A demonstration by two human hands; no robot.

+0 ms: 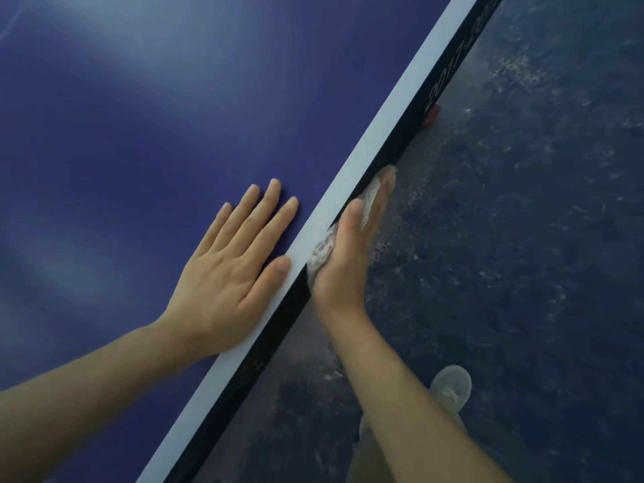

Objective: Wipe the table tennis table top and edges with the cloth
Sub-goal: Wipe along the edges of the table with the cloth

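Table top (139, 116) smooth, faint sheen; cloth (322, 254) pale, nubbly; floor (522, 273) rough, speckled.

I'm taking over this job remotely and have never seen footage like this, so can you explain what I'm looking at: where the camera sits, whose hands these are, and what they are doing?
There is no machine here. A person wears one wide-angle camera on the head, looking forward and down, so both arms reach in from the bottom of the picture.

The big blue surface is the table tennis table top, with a white border line along its side and a dark vertical edge below that line.

The left hand lies flat on the top, fingers straight, holding nothing.

The right hand presses a pale cloth against the dark edge, fingers straight. The cloth shows between palm and edge.

To the right is the dark speckled floor, and near the bottom the person's grey shoe.
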